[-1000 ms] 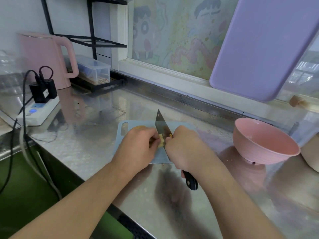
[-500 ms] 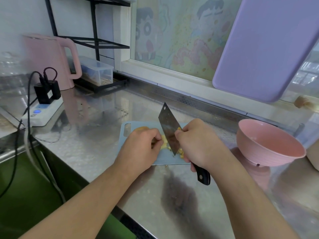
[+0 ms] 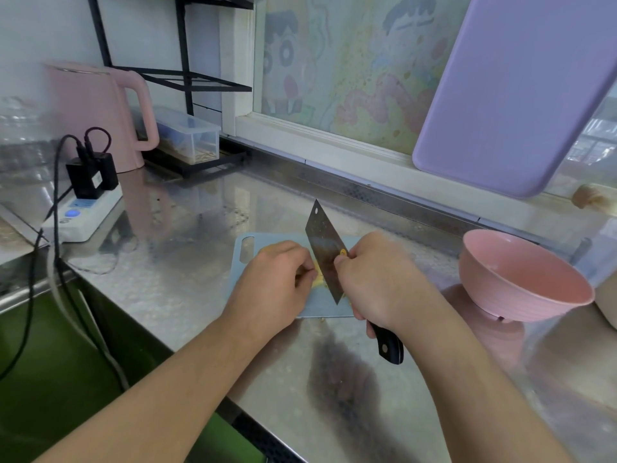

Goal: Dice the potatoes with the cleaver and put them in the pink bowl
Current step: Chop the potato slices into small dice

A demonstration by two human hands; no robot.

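On the small blue cutting board (image 3: 245, 260) lies yellow potato (image 3: 318, 279), mostly hidden between my hands. My left hand (image 3: 277, 282) curls over the potato and holds it down on the board. My right hand (image 3: 380, 282) grips the cleaver (image 3: 325, 252) by its black handle, the blade tilted with its edge down on the potato beside my left fingers. A small yellow bit sticks to the blade near my right thumb. The pink bowl (image 3: 521, 279) stands tilted on the steel counter to the right of the board.
A pink kettle (image 3: 96, 111), a white power strip (image 3: 83, 215) with black plugs and cables, and a clear plastic box (image 3: 188, 138) stand at the back left. A purple board (image 3: 514, 95) leans against the window. The counter edge runs close below my arms.
The cleaver rose from the potato half a second ago and has come back down onto it. My left hand has stayed on the potato.
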